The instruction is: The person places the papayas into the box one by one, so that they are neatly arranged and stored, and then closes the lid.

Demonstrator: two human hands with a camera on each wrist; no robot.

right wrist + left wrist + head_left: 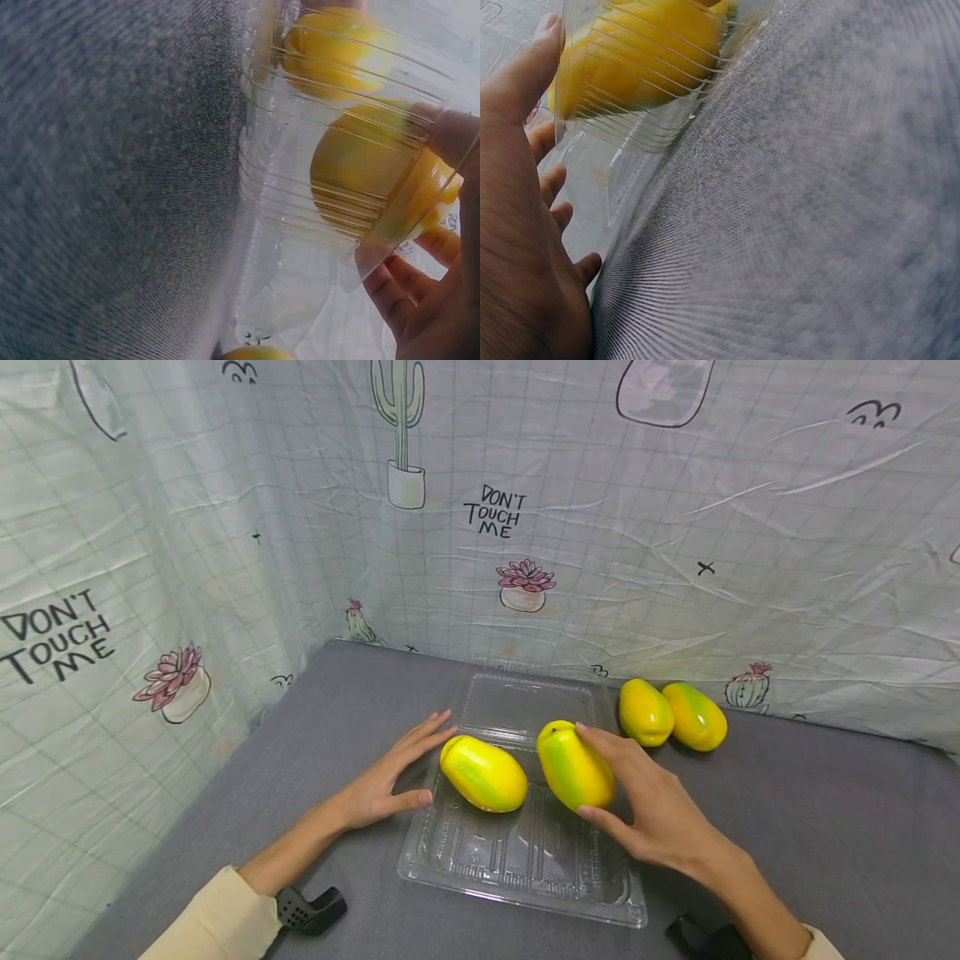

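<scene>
One held fruit point(573, 768), yellow with a green streak, is gripped by the right hand point(660, 802), the thumb on its near side and the fingers on its far right side. It is tilted at the far right of the clear base point(517, 860) of an open plastic container; whether its underside touches the floor of the base, I cannot tell. The right wrist view shows it through the ribbed, transparent wall.

To its left, the left fruit point(483, 774), of the same colouring, lies slantwise at the far left of the base, with a gap between the two. The left hand point(390, 781) is just beside it, fingers extended and thumb apart, holding nothing (its thumb tip is at the container's left edge, though I cannot tell whether it touches). The two hands are apart, one on each side of the container.

The clear lid point(532, 702) lies folded back on the far side. Two more fruits, the third fruit point(647, 713) and the fourth fruit point(695, 717), lie side by side at the far right of the grey tabletop point(322, 735). Behind stands a pale curtain point(600, 527) printed with cacti and lettering.
</scene>
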